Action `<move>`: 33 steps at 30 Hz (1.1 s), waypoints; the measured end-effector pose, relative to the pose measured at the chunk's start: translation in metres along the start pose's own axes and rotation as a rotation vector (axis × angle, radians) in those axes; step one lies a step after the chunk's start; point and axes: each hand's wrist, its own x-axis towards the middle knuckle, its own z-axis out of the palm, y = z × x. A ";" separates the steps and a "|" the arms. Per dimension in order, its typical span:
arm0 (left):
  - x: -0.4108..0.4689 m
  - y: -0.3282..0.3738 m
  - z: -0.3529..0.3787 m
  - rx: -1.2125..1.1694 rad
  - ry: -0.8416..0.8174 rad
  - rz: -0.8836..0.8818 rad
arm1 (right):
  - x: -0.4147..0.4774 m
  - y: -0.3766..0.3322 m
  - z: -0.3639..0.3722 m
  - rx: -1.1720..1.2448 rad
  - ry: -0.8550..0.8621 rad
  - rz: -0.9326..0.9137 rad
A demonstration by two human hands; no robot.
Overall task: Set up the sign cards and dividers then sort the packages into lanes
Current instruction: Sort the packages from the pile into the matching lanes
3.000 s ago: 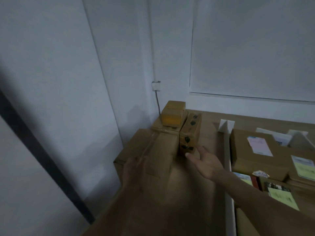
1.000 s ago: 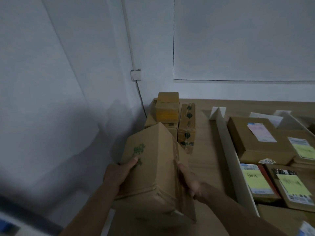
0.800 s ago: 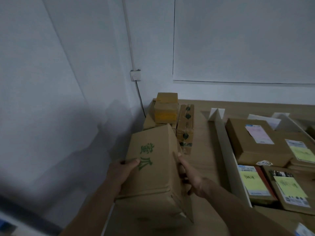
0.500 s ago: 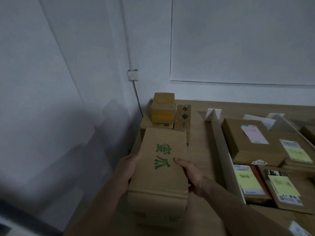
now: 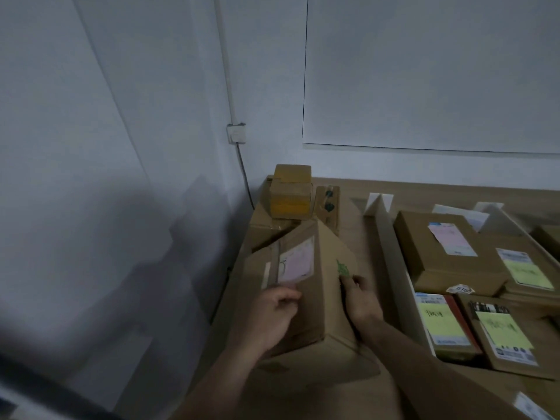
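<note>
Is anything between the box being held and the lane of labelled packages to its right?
Yes. A white divider stands upright on the table between the box, held by the left hand and right hand, and the packages. That lane already looks crowded.

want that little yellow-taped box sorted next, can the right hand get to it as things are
Probably not yet. The right hand presses a side of the large carton, the left hand grips it, and it stands tilted between them and the small yellow-taped box at the back.
</note>
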 end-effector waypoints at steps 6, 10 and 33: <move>0.002 -0.019 -0.001 0.088 0.104 -0.083 | 0.003 0.007 -0.003 0.125 -0.106 0.054; 0.003 -0.049 -0.013 0.161 0.205 -0.229 | 0.014 0.022 -0.003 0.179 -0.169 0.079; 0.018 -0.083 -0.043 -0.215 0.144 -0.551 | 0.021 0.045 0.029 0.194 -0.283 0.190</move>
